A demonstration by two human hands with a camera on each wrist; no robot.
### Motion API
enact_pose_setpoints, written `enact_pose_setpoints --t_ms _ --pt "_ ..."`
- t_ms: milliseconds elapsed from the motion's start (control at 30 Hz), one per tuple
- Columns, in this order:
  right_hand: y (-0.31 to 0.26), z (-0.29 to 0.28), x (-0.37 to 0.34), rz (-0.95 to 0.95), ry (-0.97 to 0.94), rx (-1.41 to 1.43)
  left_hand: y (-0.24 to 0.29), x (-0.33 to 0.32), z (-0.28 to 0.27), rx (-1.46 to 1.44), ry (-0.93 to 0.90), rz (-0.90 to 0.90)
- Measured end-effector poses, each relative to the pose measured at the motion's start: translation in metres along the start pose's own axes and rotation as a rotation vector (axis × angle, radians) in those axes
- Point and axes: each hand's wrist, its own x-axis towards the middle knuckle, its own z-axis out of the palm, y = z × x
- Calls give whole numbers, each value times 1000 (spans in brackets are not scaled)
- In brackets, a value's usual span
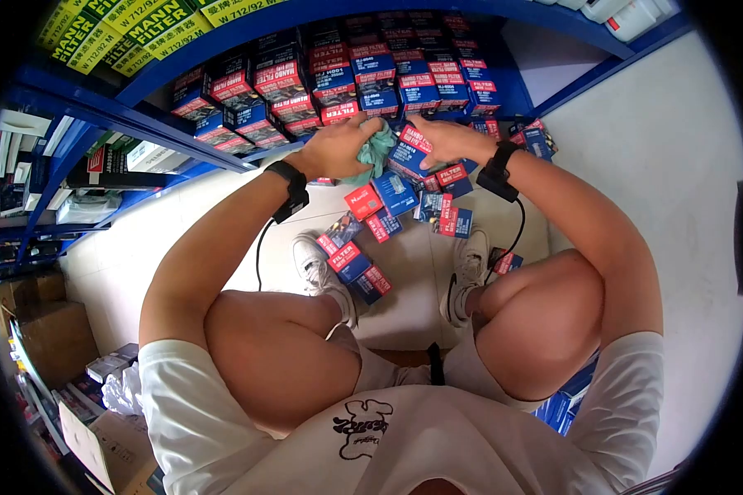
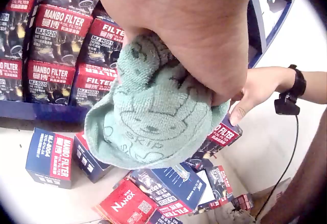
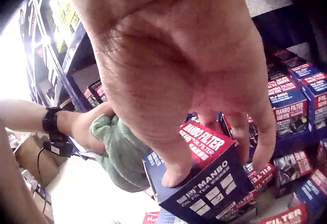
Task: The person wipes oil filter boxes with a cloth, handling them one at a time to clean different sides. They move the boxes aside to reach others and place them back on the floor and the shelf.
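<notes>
My left hand grips a crumpled green towel printed with an animal face. In the head view the towel hangs in front of the shelf of boxes, right beside the other hand. My right hand holds a blue and red oil filter box, thumb on one side and fingers on the other. The towel overlaps the near edge of that box in the right wrist view. Below both hands, several loose filter boxes lie in a heap on the floor, among them a red box.
Stacked filter boxes fill the low blue shelf ahead. Yellow-green boxes stand on the shelf above. More boxes lie between my shoes. Cardboard cartons stand at the left. A cable hangs from the right wrist.
</notes>
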Motion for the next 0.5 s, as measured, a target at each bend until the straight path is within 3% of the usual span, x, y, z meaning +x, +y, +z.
enact_pose_setpoints --t_ms 67,133,300,400,433,500 --pt "-8 8 0 -18 -52 -9 0 1 -4 -4 -7 -37" --pt "-12 38 5 -39 281 144 -2 1 -4 -11 -7 -49" --pt "-22 52 -1 62 393 -25 0 3 1 10 15 -60" --pt "-9 40 2 -167 370 79 0 6 5 -12 -9 -57" --pt "-5 40 -1 -165 370 79 0 6 7 -13 -9 -55" --pt "-6 34 -7 -381 470 127 1 4 10 -2 43 -31"
